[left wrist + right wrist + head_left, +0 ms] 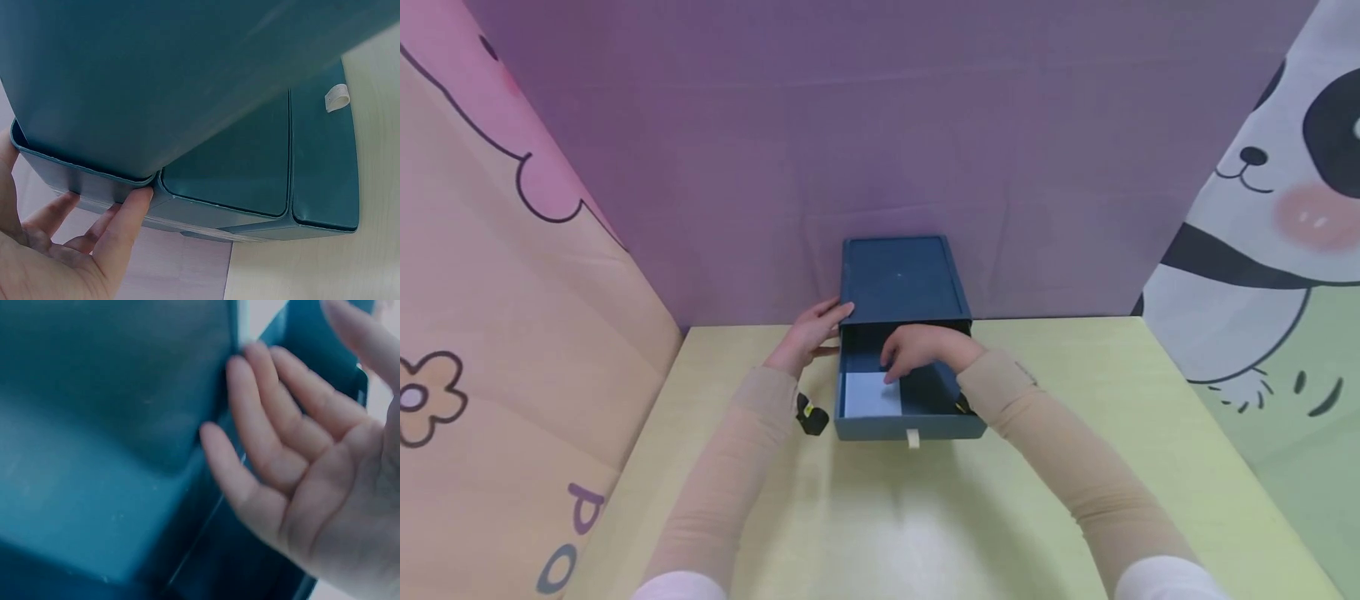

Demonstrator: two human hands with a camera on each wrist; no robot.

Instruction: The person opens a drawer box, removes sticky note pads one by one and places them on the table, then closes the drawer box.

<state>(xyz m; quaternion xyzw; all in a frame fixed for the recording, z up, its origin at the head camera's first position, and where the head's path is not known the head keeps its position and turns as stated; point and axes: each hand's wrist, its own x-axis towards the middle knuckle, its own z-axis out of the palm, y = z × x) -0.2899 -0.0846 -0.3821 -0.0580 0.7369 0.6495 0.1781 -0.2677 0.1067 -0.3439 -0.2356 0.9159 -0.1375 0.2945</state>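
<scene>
A dark blue drawer cabinet [901, 279] stands at the back of the table with its top drawer [872, 428] pulled out. A flat white rectangular item [872, 396] lies in the drawer's left part. My left hand [814, 333] rests against the cabinet's left side; in the left wrist view its fingertips touch the side panel below the pulled-out drawer. My right hand [917, 346] reaches into the drawer, fingertips by the white item's upper right corner. In the right wrist view its fingers [269, 425] are loosely bent and nothing shows between them.
A white pull tab [913, 438] hangs from the drawer front. Lower closed drawers [231, 156] show in the left wrist view, one with a white loop [337, 98]. A purple cloth [895, 125] hangs behind the pale table [880, 517], with printed cloths at both sides.
</scene>
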